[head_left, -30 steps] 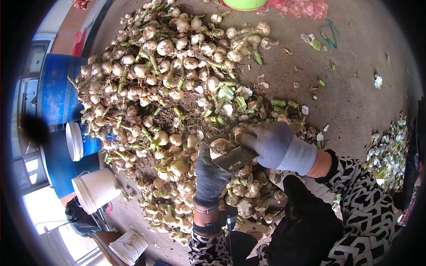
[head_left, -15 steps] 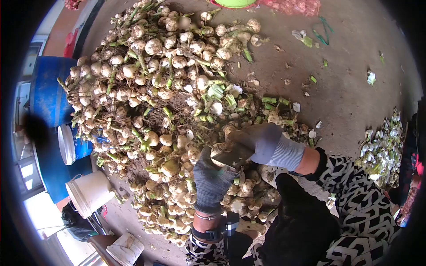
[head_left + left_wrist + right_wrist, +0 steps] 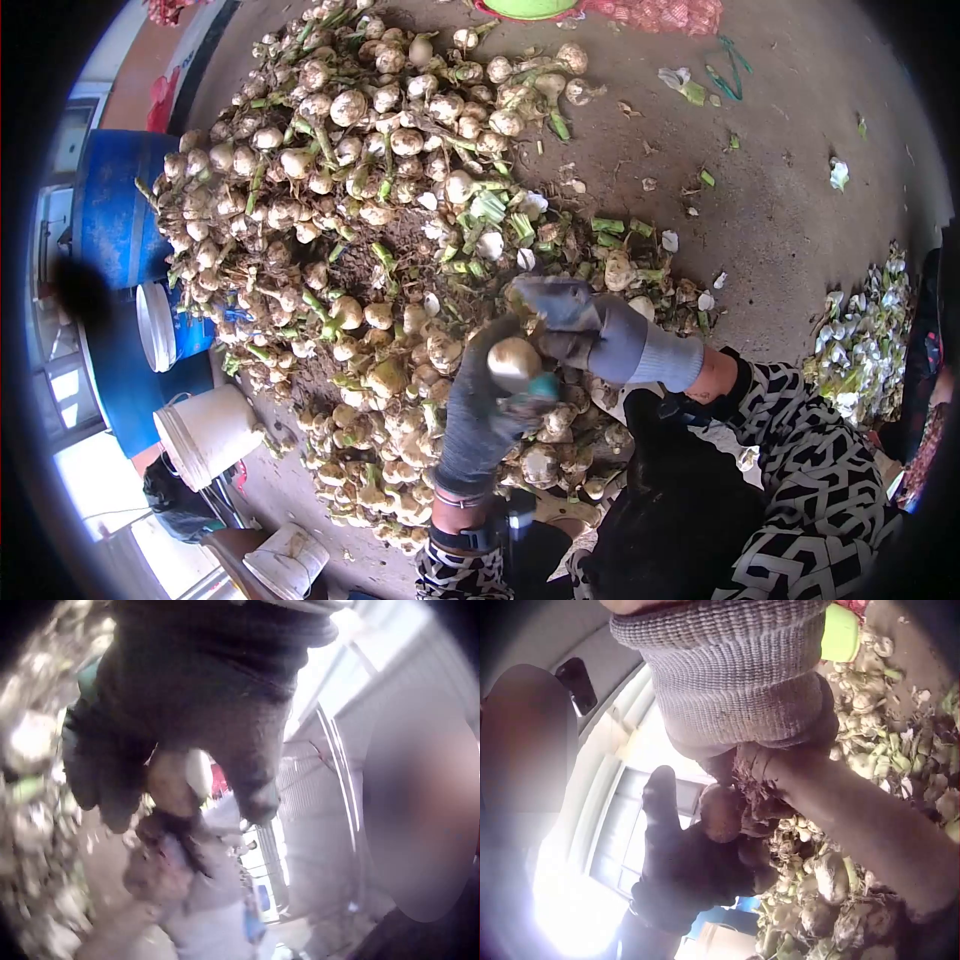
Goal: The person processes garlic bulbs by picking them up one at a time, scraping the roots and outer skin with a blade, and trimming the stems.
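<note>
My gloved left hand point(image 3: 468, 405) holds a pale garlic bulb point(image 3: 513, 362) between thumb and fingers, over the near part of the garlic heap. Just right of it, my right hand point(image 3: 622, 338) in a grey-cuffed glove has its fingers close to the bulb. In the right wrist view a smooth brown knife handle point(image 3: 855, 814) runs out of the right hand's grip toward the lower right; the blade is hidden. Stringy roots point(image 3: 751, 766) hang beside the fingers there. The left wrist view shows the bulb point(image 3: 171, 784) below the dark left glove.
A large garlic heap point(image 3: 350, 160) with stems spreads across the floor, cut stalks point(image 3: 490, 210) at its right side. Blue barrels point(image 3: 125, 205) and white buckets point(image 3: 210, 430) stand at the left. Garlic scraps point(image 3: 860, 340) lie at the right, a green basin point(image 3: 535, 8) at the top.
The knife blade lay across the bulb in the left hand; now it is away from it. The bulb's pale round side shows, and the right hand has shifted slightly right.
</note>
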`<control>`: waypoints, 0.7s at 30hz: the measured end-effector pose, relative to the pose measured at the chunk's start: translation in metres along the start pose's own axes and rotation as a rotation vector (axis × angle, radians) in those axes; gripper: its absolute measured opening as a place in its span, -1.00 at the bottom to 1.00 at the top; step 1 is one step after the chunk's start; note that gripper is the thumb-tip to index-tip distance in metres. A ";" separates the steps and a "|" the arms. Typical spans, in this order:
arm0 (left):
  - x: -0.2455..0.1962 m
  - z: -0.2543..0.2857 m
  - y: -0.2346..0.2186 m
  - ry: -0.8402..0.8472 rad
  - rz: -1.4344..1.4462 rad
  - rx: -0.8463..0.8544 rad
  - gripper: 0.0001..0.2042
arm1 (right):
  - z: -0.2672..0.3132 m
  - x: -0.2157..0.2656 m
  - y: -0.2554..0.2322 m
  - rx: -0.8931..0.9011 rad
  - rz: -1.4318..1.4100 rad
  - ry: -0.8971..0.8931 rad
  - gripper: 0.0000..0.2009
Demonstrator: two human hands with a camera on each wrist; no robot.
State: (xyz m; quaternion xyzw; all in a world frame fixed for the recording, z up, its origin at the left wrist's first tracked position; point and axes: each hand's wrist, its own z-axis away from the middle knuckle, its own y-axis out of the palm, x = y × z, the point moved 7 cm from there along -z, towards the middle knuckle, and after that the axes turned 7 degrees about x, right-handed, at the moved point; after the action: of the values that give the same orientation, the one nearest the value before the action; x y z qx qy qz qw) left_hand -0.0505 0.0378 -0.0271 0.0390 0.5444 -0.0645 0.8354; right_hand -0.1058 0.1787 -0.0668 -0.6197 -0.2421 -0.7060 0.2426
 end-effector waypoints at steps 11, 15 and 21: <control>-0.025 0.006 -0.005 0.244 0.283 0.119 -0.72 | -0.048 -0.072 -0.043 0.219 0.809 0.424 -0.77; -0.004 -0.027 -0.044 0.169 -0.914 0.006 -0.69 | -0.140 -0.073 -0.053 0.104 1.039 0.445 -0.71; 0.041 -0.075 -0.072 0.112 -1.012 -0.091 -0.61 | -0.228 -0.113 -0.036 0.251 1.140 0.525 -0.69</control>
State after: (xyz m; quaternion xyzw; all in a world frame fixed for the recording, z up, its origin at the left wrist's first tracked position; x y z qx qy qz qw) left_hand -0.1129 -0.0263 -0.0950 -0.2626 0.5412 -0.4351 0.6700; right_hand -0.2886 0.0644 -0.2061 -0.4246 0.1121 -0.5606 0.7021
